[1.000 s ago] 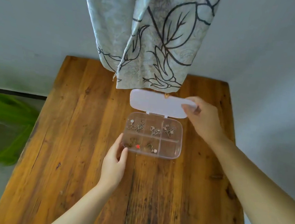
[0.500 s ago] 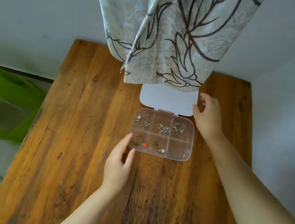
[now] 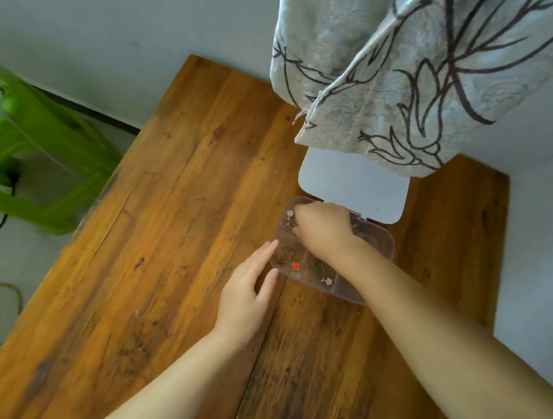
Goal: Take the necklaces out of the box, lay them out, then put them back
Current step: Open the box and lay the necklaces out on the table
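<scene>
- Landmark: clear plastic compartment box (image 3: 378, 255), open on the wooden table (image 3: 158, 264).
- Nearest, just at the box's near-left corner: left hand (image 3: 246, 292), fingers straight and apart, tips touching the box wall, nothing gripped. Judged: steadying the box, which looks light enough to skid.
- Over the box's far-left compartment: right hand (image 3: 323, 228), fingers bent down into it at a necklace with a pale pendant (image 3: 289, 215). Pinch closed or not: cannot tell, fingertips hidden.
- Inside the box, near row: necklace with a red pendant (image 3: 295, 266), left; necklace with a white flower pendant (image 3: 328, 280), middle; right compartment looks empty.
- Count: three necklaces plain to see; far row's other compartments covered by the right hand and forearm, so total unknown. None laid out on the table yet.
- Handling, judged: thin chains, light, limp, slippery, prone to tangle and snag on dividers. Best pinched at the pendant or clasp, lifted straight up, one at a time.
- Beyond the box: white lid (image 3: 353, 187), hinged, flat on the table.
- Farthest: patterned curtain (image 3: 405, 69) overhanging the lid's far edge.
</scene>
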`<action>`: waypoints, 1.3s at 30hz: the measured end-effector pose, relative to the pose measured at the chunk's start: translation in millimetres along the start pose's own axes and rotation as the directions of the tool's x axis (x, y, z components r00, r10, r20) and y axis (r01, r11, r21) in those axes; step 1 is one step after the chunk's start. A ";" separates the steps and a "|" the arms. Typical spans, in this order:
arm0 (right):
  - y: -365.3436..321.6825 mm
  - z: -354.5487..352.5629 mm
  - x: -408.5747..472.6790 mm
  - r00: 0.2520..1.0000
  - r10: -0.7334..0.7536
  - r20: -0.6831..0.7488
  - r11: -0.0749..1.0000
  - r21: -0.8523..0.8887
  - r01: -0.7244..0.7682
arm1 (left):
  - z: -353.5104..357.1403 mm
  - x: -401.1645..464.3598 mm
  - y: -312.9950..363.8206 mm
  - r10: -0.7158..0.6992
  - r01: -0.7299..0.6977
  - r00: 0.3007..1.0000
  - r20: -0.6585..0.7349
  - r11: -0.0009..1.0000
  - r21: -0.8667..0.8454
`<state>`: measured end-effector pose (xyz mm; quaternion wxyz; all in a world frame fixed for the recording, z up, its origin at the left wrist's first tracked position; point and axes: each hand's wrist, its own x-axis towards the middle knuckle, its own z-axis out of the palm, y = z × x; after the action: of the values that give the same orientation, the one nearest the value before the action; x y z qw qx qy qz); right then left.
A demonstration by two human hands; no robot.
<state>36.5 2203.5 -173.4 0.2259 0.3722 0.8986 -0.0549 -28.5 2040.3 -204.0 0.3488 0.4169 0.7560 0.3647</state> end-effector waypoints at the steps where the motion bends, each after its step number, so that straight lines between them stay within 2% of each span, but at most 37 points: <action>1: -1.1 -1.4 0.4 1.000 0.003 0.025 1.000 0.001 -0.003 | 0.2 -0.3 0.0 0.000 0.000 1.000 -0.002 1.000 0.001; 5: 4.4 -7.6 2.7 0.997 0.007 0.074 0.996 0.086 -0.013 | 0.3 -1.7 2.6 -0.003 0.003 1.000 -0.003 1.000 -0.002; 8: 14.9 -9.5 -6.2 0.998 0.011 0.060 0.937 0.347 -0.031 | 0.1 -1.4 2.5 -0.009 0.009 1.000 0.005 1.000 -0.005; 11: 25.7 -15.5 -27.1 0.999 0.033 -0.001 0.708 0.706 -0.022 | -1.6 -0.9 1.9 -0.008 0.008 1.000 0.028 1.000 0.005; 15: 34.5 -38.4 -54.2 0.998 0.062 0.013 0.441 0.897 -0.039 | -7.7 -0.7 3.4 -0.009 0.008 0.995 0.097 1.000 0.008; 17: 33.3 -50.6 -65.7 0.998 0.040 0.038 0.215 0.975 -0.046 | -12.3 0.1 6.2 -0.018 0.018 0.992 0.122 1.000 0.003; 19: 29.4 -62.7 -78.5 0.998 0.014 0.055 0.004 0.998 -0.056 | -19.9 -0.7 12.1 -0.023 0.022 0.995 0.098 1.000 0.014; 23: 10.1 -77.1 -101.1 1.000 0.006 0.030 -0.142 0.990 -0.029 | -43.2 -8.4 32.3 0.006 0.001 0.998 0.067 0.995 -0.103; 26: -11.9 -78.0 -115.5 0.999 0.001 -0.038 -0.276 0.961 0.037 | -59.2 -19.7 53.0 0.016 0.038 0.979 0.206 0.965 -0.258; 28: -29.5 -76.5 -123.7 0.999 0.015 -0.047 -0.384 0.922 0.049 | -65.9 -27.4 60.1 0.032 0.082 0.942 0.335 0.943 -0.321; 29: -38.5 -74.7 -126.8 0.998 0.039 -0.044 -0.390 0.919 0.055 | -69.4 -30.1 60.8 0.032 0.120 0.917 0.397 0.928 -0.354; 30: -47.3 -72.8 -129.6 0.996 0.079 -0.048 -0.338 0.939 0.072 | -73.9 -32.1 59.4 0.036 0.150 0.897 0.440 0.912 -0.381; 32: -62.3 -68.3 -133.1 0.977 0.186 -0.105 -0.042 0.993 0.114 | -86.3 -34.9 53.4 0.035 0.176 0.879 0.476 0.903 -0.391; 34: -75.3 -63.4 -135.0 0.940 0.283 -0.188 0.254 0.960 0.115 | -102.9 -37.1 44.8 0.017 0.167 0.880 0.476 0.925 -0.341; 37: -89.5 -51.8 -137.0 0.879 0.393 -0.270 0.544 0.839 0.014 | -131.7 -38.7 30.1 0.020 0.139 0.883 0.469 0.943 -0.302; 39: -101.4 -42.1 -139.4 0.874 0.387 -0.293 0.713 0.697 -0.082 | -153.0 -35.5 23.0 0.022 0.121 0.877 0.481 0.957 -0.265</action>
<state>37.3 2052.2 -80.5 -0.1144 0.5443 0.7893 -0.2601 -132.6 1977.8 -101.7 0.5906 0.4192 0.5959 0.3469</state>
